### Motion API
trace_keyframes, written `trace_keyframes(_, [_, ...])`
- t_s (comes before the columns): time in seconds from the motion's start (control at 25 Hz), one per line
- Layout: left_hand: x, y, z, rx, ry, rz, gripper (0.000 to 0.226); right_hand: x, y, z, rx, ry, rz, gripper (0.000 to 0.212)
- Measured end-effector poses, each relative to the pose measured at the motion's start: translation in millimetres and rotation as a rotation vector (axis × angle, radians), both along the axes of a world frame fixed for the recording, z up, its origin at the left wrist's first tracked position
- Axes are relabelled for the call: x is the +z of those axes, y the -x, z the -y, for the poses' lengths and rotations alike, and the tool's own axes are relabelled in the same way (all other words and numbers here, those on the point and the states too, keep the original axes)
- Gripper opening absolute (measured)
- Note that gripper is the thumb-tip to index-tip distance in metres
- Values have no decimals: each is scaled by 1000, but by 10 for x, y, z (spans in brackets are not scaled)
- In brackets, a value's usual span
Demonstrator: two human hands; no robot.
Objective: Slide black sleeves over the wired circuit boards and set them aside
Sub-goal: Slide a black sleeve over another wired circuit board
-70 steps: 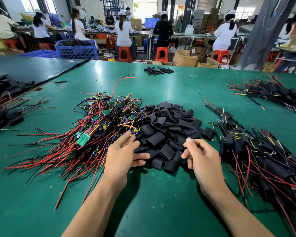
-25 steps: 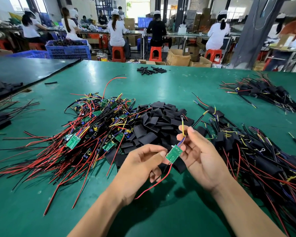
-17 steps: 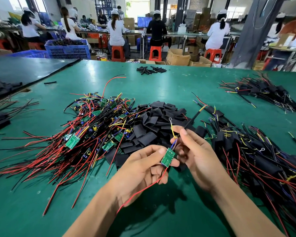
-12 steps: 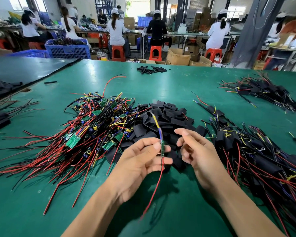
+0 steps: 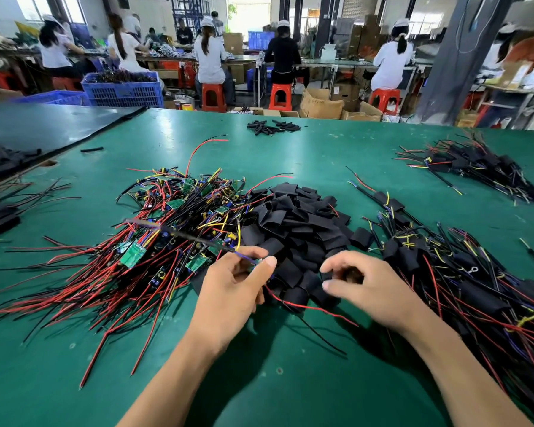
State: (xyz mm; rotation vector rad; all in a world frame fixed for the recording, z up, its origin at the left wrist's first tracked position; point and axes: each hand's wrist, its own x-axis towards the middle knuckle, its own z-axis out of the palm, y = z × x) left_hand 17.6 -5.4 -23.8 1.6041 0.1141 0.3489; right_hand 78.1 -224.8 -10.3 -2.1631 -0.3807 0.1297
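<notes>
My left hand [image 5: 233, 292] pinches a wired circuit board [image 5: 257, 262] between thumb and fingers; the board is mostly hidden. Its dark wires sweep up-left in a blur, and its red wire [image 5: 315, 309] trails right across the table. My right hand [image 5: 370, 289] is at the near edge of the black sleeve pile [image 5: 296, 220], with thumb and index finger curled round one black sleeve [image 5: 325, 275]. The heap of bare wired boards [image 5: 173, 229] lies to the left of the sleeves. Sleeved boards [image 5: 463, 272] are piled on the right.
The green table [image 5: 275, 380] holds another sleeved bundle [image 5: 475, 167] at far right, a few loose sleeves [image 5: 272, 127] at the far edge and dark wire bundles [image 5: 0, 211] at left. Seated people work at benches beyond the table.
My right hand has let go of the board's wires and dropped to the sleeve pile. The left hand keeps the board, whose wires have swung from upright to the left.
</notes>
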Motion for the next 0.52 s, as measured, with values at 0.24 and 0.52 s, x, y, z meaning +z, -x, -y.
trace_keyframes(0.24, [-61, -41, -41, 71, 103, -104, 26, -17, 14, 8, 119, 275, -1, 37])
trace_keyframes(0.52, [-12, -27, -32, 55, 245, -66, 19, -35, 60, -69, -65, 56, 200, 20])
